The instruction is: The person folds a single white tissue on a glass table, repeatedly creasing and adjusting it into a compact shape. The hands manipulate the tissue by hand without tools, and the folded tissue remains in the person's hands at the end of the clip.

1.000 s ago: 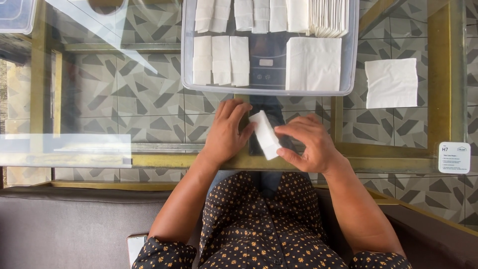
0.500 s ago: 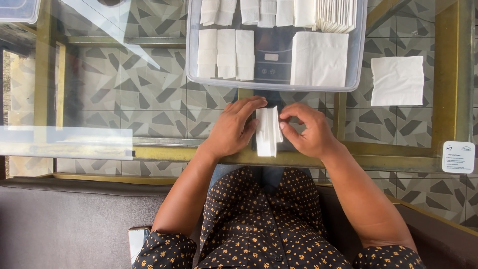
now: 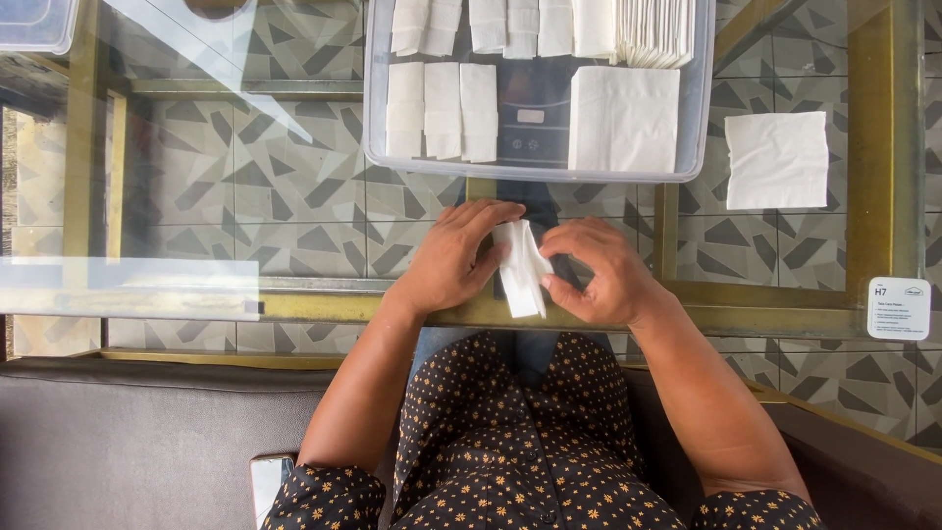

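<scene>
A white paper napkin (image 3: 521, 267), folded into a narrow strip, lies on the glass table between both hands. My left hand (image 3: 449, 258) presses its left side with fingers flat over the top end. My right hand (image 3: 599, 270) pinches its right edge with thumb and fingertips. Just beyond the hands stands a clear plastic bin (image 3: 699, 108) holding rows of folded napkins (image 3: 442, 110), a flat unfolded napkin (image 3: 623, 120) and an upright stack of napkins (image 3: 653, 29).
A single flat white napkin (image 3: 777, 159) lies on the glass at the right. A small white card (image 3: 899, 307) sits at the table's right front edge. Another clear bin's corner (image 3: 34, 25) shows at top left. Brass table frame bars (image 3: 873, 147) run beneath the glass.
The napkin strip was tilted a second ago, then stood straight, and now both hands press and fold it at a slight angle. The hands have stayed near the table's front edge.
</scene>
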